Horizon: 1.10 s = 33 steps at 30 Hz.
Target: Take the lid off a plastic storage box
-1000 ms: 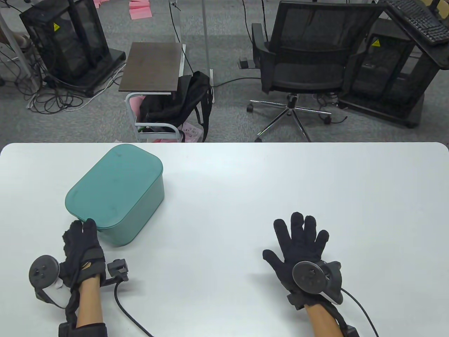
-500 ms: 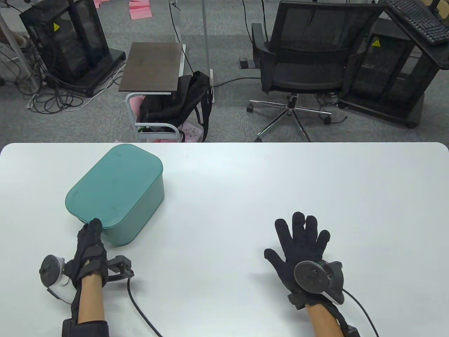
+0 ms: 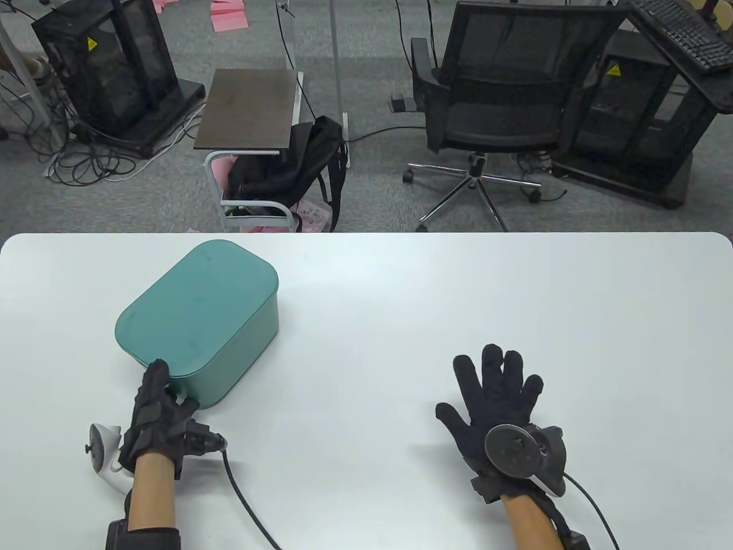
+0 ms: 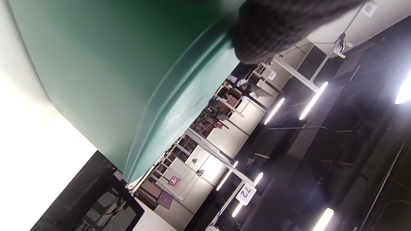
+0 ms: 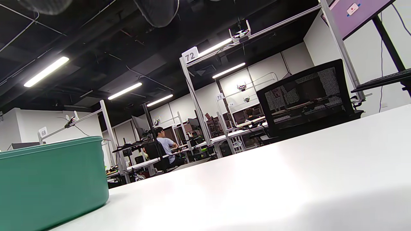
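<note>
Box [image 3: 200,321], lid [image 3: 194,306] on, has shifted rightward; left hand [image 3: 157,415] fingers [image 3: 156,372] now grip its near corner. Right hand [image 3: 495,401] stays spread flat on the surface [image 3: 401,321].

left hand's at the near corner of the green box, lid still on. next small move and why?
Probably lift that corner of the lid with the left hand: its fingertips sit at the lid's near edge, and the lid is seated flat. The right hand lies spread on the table, free to steady the box.

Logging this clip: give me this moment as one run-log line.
stage: lid on box | left hand: fingers at lid's near corner | right hand: flat on table, fingers spread, apart from box
</note>
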### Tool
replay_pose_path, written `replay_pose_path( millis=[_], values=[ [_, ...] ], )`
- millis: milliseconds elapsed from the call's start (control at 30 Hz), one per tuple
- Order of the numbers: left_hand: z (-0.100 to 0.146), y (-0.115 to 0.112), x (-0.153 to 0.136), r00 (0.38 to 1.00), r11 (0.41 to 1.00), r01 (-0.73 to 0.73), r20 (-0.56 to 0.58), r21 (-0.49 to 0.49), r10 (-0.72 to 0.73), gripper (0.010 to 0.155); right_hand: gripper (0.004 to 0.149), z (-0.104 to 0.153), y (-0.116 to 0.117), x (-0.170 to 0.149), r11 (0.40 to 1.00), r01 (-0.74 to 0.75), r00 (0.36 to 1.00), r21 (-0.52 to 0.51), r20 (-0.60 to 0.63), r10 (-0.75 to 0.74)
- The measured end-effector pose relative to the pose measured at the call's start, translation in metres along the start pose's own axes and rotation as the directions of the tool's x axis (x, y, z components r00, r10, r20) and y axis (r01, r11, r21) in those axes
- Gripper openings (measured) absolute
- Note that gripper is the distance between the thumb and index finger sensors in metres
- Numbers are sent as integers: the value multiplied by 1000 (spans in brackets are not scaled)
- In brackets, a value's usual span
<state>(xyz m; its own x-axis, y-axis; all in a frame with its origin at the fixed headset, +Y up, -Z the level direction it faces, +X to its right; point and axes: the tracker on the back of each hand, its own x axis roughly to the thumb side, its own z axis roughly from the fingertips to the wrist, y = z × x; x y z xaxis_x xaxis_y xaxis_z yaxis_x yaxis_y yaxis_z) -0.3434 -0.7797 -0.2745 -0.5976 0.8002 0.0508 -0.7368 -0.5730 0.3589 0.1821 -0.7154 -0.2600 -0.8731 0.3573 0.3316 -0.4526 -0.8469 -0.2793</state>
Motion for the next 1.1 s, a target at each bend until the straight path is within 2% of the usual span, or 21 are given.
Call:
replay_pose_path(
  millis=[333, 633, 1100],
  values=[
    [18, -39, -7, 998, 982, 15, -65, -190, -27, 67, 77, 1, -12, -10, 998, 27, 999, -54, -43, -29],
    [37, -76, -24, 983, 928, 74, -131, -366, -130, 67, 77, 4, -25, -13, 993, 42, 997, -106, -56, -48],
    [57, -108, -60, 926, 834, 102, -254, -543, -278, 68, 77, 9, -40, -17, 982, 71, 994, -174, -71, -85]
  ],
)
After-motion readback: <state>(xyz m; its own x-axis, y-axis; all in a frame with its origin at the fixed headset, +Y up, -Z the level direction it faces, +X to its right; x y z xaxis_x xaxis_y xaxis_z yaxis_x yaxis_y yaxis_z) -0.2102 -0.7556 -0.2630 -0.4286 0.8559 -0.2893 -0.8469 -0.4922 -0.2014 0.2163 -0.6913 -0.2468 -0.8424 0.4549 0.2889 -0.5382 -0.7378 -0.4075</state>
